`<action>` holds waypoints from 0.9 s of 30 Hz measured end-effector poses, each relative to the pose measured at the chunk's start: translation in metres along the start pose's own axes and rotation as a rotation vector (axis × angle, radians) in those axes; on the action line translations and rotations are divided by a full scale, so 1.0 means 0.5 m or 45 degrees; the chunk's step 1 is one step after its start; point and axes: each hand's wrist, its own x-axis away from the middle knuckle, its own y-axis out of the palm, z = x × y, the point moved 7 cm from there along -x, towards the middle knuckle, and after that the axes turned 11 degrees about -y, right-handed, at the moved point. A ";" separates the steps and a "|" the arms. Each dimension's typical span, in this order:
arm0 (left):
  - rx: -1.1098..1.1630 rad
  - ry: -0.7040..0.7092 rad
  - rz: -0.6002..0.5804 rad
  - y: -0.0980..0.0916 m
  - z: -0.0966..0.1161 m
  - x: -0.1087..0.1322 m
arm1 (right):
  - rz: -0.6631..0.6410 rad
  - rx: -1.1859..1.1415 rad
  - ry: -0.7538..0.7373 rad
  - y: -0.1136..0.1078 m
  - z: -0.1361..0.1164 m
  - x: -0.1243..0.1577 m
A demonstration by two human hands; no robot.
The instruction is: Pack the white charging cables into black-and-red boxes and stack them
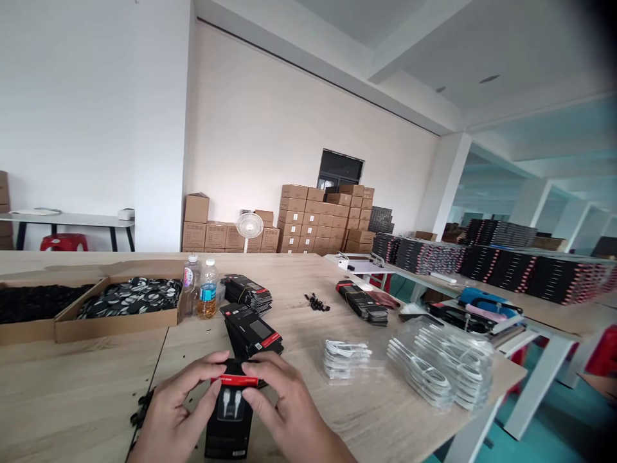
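Observation:
Between my two hands stands a black cable box (228, 431) with a red band near its top and white cable plugs showing on its front. My left hand (186, 402) pinches the box's upper left edge with thumb and fingers. On the upper right edge, my right hand (284, 399) grips it the same way. Just beyond the fingers lies a fanned stack of flat black boxes (253, 329) with red ends. Small black pieces (141, 409) lie beside my left wrist, partly hidden by it.
Coiled white cables in clear trays (441, 363) and a smaller stack of them (346, 359) are at right. Banded black boxes (361, 301) lie behind. Two bottles (207, 289) stand beside a carton of black-and-white round pieces (130, 299). Small black parts (317, 302) are scattered mid-table.

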 end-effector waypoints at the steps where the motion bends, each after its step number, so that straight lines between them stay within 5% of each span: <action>1: -0.008 0.010 0.022 0.006 -0.001 0.004 | 0.003 0.053 -0.034 0.004 0.000 0.008; 9: -0.161 -0.185 0.427 0.138 -0.040 0.094 | 0.245 0.210 -0.060 0.046 0.011 0.021; 12: -0.244 -0.311 0.534 0.132 -0.046 0.110 | 0.240 0.219 -0.047 0.070 0.024 0.028; 15: -0.359 -0.340 0.597 0.030 -0.029 0.092 | 0.199 0.405 -0.081 0.080 0.084 0.054; 20: -0.877 -0.372 0.652 -0.273 -0.025 0.095 | 0.181 0.803 -0.170 0.085 0.245 0.112; 24: -1.479 -0.764 0.536 -0.477 -0.118 0.148 | 0.200 0.863 -0.059 0.091 0.316 0.149; 27: -1.655 -0.921 0.398 -0.543 -0.178 0.181 | 0.187 0.868 -0.039 0.099 0.319 0.156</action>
